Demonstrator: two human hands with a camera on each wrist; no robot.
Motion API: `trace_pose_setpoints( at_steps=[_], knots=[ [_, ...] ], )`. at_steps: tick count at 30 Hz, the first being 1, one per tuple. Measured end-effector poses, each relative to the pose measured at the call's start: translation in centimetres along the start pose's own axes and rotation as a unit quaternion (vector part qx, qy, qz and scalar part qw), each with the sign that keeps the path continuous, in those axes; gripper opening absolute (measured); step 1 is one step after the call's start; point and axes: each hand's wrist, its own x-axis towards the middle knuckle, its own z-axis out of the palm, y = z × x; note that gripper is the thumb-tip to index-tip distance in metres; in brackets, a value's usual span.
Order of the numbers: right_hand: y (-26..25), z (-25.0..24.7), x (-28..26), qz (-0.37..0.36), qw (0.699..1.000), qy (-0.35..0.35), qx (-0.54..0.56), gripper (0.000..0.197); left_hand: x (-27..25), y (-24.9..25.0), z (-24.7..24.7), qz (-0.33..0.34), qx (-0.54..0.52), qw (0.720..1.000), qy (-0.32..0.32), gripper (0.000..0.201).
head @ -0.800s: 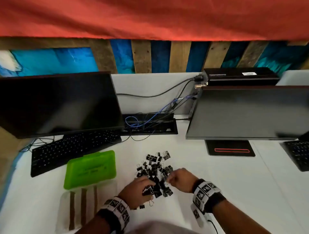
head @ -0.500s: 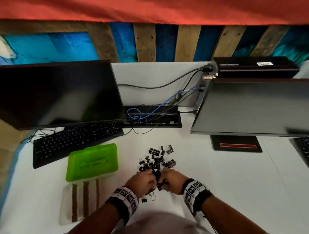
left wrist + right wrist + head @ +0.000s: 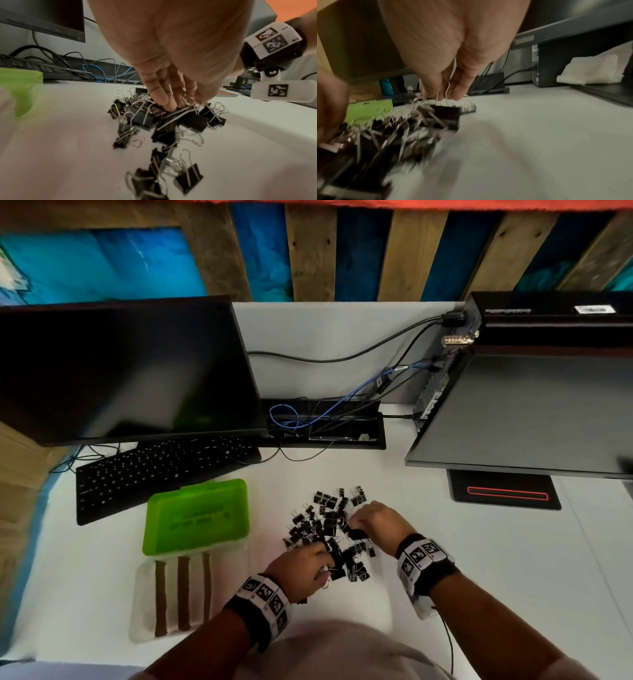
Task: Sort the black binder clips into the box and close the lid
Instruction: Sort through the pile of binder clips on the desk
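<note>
Left hand (image 3: pixel 301 568) fingers curled into binder clips (image 3: pixel 329 529); right hand (image 3: pixel 375 522) pinching a clip's wire handle (image 3: pixel 447 90), both palms down

a white desk (image 3: pixel 445 559) carries a dark monitor (image 3: pixel 120 368) over a black keyboard (image 3: pixel 161 470) at the left, a second monitor (image 3: pixel 534 409) at the right, a cable tray (image 3: pixel 325 426) with blue wires between them, and a crumpled white tissue (image 3: pixel 594 70).

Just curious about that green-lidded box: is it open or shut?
Open. The green lid is swung back flat on the desk, and the clear tray beside it holds no binder clips.
</note>
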Motion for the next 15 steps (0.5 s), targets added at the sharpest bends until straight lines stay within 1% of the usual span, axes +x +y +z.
trace_pose_setpoints(
  at_steps=[2, 3, 5, 7, 8, 9, 10, 12, 15],
  knots=[
    [0.2, -0.9, 0.5, 0.009, 0.999, 0.042, 0.009, 0.022, -0.3, 0.0, 0.4, -0.006, -0.021, 1.0, 0.008, 0.027],
    [0.1, -1.5, 0.7, 0.02, 0.999, 0.042, 0.018, 0.028, -0.4, 0.1, 0.5, -0.014, -0.032, 0.999, 0.011, 0.027],
    [-0.7, -2.4, 1.1, 0.017, 1.0, -0.009, 0.021, 0.039, -0.4, 0.2, 0.8, -0.029, -0.052, 0.998, 0.023, 0.027],
    [-2.2, -3.0, 1.7, -0.021, 0.996, -0.083, -0.022, 0.043, -0.4, 0.4, 0.7, -0.045, -0.07, 0.996, 0.033, 0.024],
    [-2.8, -2.9, 1.9, -0.04, 0.992, -0.11, -0.05, 0.045, -0.3, 0.4, 0.7, -0.054, -0.081, 0.994, 0.042, 0.022],
    [-3.2, -2.7, 2.3, -0.052, 0.988, -0.123, -0.074, 0.047, -0.3, 0.5, 0.6, -0.064, -0.095, 0.992, 0.055, 0.02],
    [-3.3, -2.5, 2.7, -0.058, 0.986, -0.128, -0.087, 0.047, -0.3, 0.4, 0.6, -0.073, -0.11, 0.989, 0.069, 0.018],
    [-2.9, -1.8, 3.3, -0.071, 0.985, -0.128, -0.09, 0.038, -0.4, 0.2, 0.3, -0.088, -0.138, 0.982, 0.09, 0.016],
    [-2.2, -0.9, 3.6, -0.079, 0.986, -0.126, -0.075, 0.03, -1.2, -0.3, -0.2, -0.101, -0.157, 0.977, 0.098, 0.016]
  ],
)
